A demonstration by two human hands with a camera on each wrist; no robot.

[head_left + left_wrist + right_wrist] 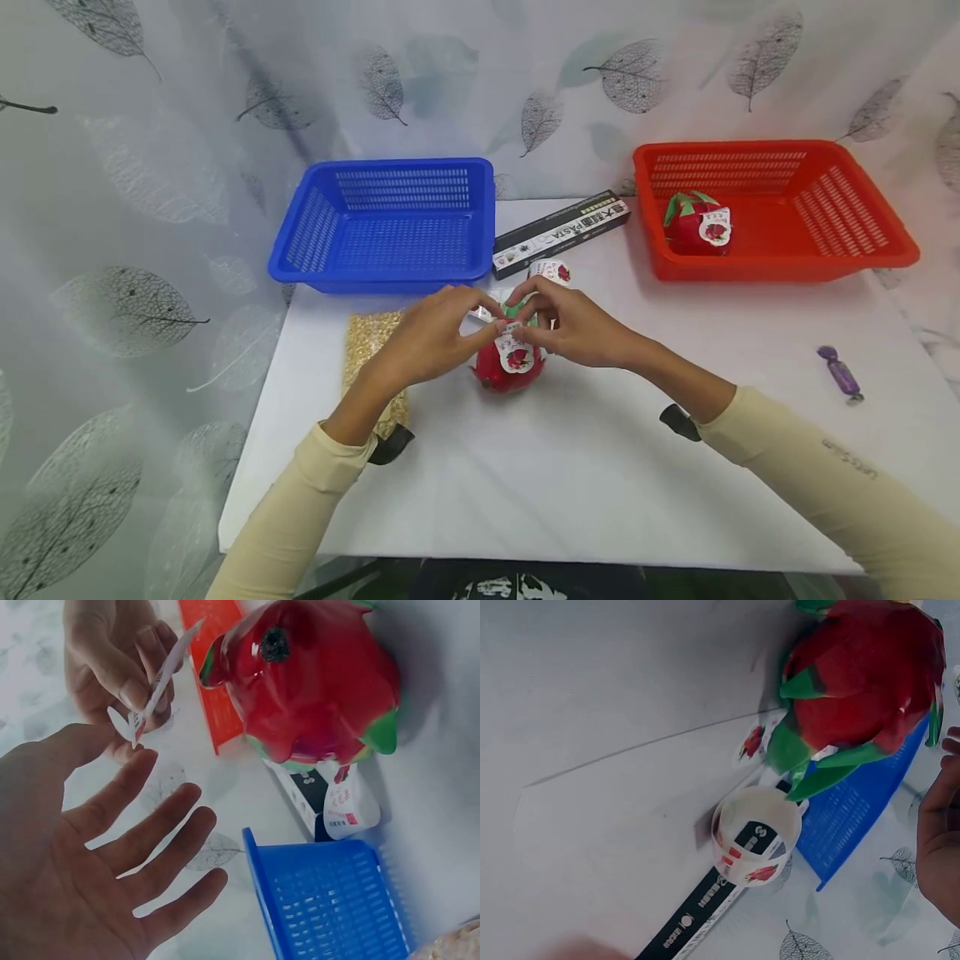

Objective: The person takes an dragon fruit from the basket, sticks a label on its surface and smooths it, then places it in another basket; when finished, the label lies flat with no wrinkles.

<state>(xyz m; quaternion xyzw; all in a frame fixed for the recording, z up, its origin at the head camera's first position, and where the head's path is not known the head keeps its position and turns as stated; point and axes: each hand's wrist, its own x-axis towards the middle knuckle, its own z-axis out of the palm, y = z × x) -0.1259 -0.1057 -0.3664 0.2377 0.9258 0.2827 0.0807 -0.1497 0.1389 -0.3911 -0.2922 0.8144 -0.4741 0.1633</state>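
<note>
A red dragon fruit (495,371) with green leaf tips stands on the white table below both hands. In front of it hangs a white label (516,354) with a dragon fruit print. My right hand (577,329) pinches this label (161,686) between thumb and fingers, as the left wrist view shows. The left hand (127,847) has its fingers spread, thumb and index tips close to the label's lower edge; whether they touch it I cannot tell. Behind the fruit is a roll of labels (757,836), partly hidden by the hands in the head view.
An empty blue basket (405,250) stands back left, a red basket (810,267) holding another labelled dragon fruit (693,225) back right. A black pasta box (562,233) lies between them. A bag of yellow grains (367,337) lies left, a purple wrapped candy (842,372) right.
</note>
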